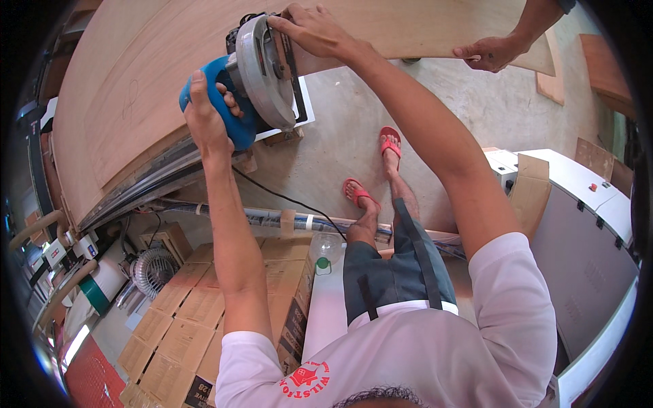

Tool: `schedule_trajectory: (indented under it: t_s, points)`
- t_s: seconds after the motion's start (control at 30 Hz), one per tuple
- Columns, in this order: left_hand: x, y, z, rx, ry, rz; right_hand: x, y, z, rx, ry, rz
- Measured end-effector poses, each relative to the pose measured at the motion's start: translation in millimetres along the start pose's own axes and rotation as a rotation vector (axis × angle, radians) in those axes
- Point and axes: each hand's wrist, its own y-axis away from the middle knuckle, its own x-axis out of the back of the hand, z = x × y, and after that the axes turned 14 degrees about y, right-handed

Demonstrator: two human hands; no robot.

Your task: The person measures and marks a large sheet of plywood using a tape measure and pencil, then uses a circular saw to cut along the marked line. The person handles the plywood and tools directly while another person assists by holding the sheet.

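A circular saw (269, 81) with a blue body and a silver blade guard sits at the near edge of a large plywood sheet (153, 61). My left hand (207, 112) is closed around its blue rear handle, thumb on top. Beside the front of the saw, my right hand (316, 30) lies with its fingers stretched out over the plywood and the saw's base. Whether those fingertips press on the board or the base is hard to tell. A black cord (292, 199) trails from the saw toward my legs.
Another person's hand (491, 53) holds the sheet's edge at the far right. Stacked cardboard boxes (183, 340) stand at my lower left, near a round silver fan-like part (153, 270). A clear bottle (325, 248) with a green cap stands beside them. A grey-white cabinet (578, 251) is on my right.
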Motion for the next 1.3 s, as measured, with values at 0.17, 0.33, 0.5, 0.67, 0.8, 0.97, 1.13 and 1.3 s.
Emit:
schedule_trajectory:
  t_s: [0.17, 0.33, 0.5, 0.67, 0.8, 0.97, 1.13, 1.3]
  points:
    - [-0.1, -3.9, 1.9, 0.028, -0.028, -0.012, -2.5, -4.2, 3.6, 0.024, 0.008, 0.026]
    - [-2.0, -8.1, 1.9, 0.027, -0.029, -0.015, -0.6, -9.9, 5.1, -0.027, -0.061, 0.025]
    - [-3.5, -11.8, 3.6, 0.035, -0.016, -0.015, 3.5, -12.0, 5.1, -0.050, -0.122, 0.042]
    - [-6.9, -16.6, 3.1, 0.008, 0.014, 0.000, 8.8, -15.0, 4.9, -0.091, -0.154, 0.032]
    - [-8.0, -19.2, 3.9, 0.012, 0.017, 0.001, 13.0, -17.7, 3.6, -0.159, -0.217, 0.028]
    - [-8.7, -21.7, 5.7, 0.018, 0.019, -0.001, 18.9, -19.8, 2.5, -0.172, -0.279, 0.024]
    - [-10.5, -25.0, 6.4, 0.024, 0.007, 0.014, 19.5, -23.7, 3.5, -0.208, -0.298, 0.026]
    - [-12.7, -26.9, 7.5, 0.025, 0.015, 0.017, 14.9, -28.0, 6.9, -0.157, -0.279, 0.063]
